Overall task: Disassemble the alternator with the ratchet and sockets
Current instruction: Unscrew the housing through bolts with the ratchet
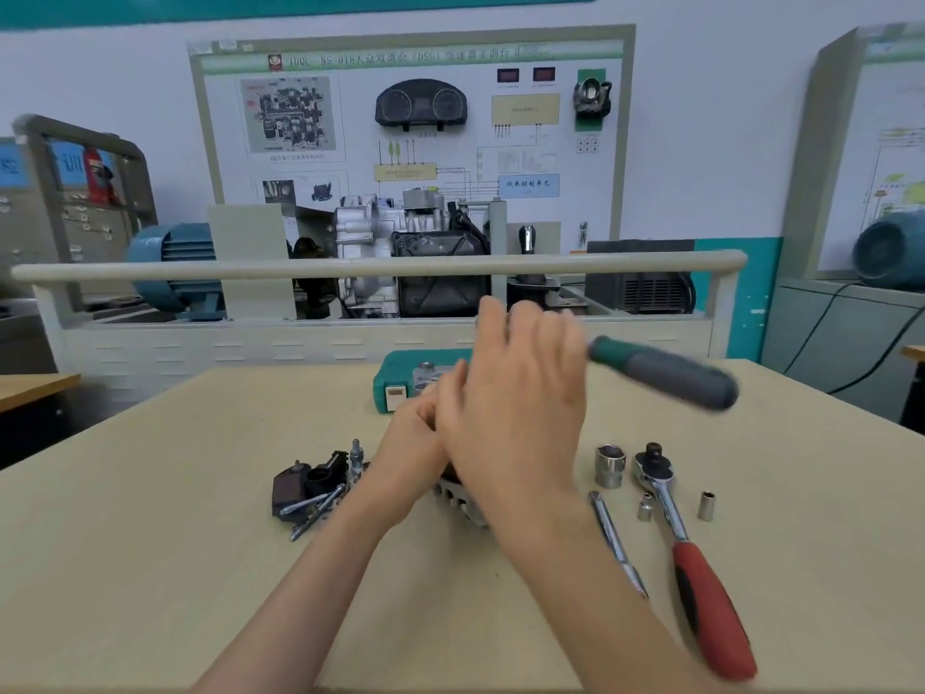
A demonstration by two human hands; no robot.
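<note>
your right hand grips a blurred green-and-grey tool handle above the alternator, which sits mid-table under your wrists, while your left hand is half hidden, its grasp unclear.

The alternator, ribbed silver with a dark top, sat on the table almost wholly hidden under the fingers. A green-and-grey handled tool stuck out rightward past the right fingertips, blurred. Right of the fingers lay a red-handled ratchet, head away, a chrome extension bar, one large socket upright and two small sockets.
</note>
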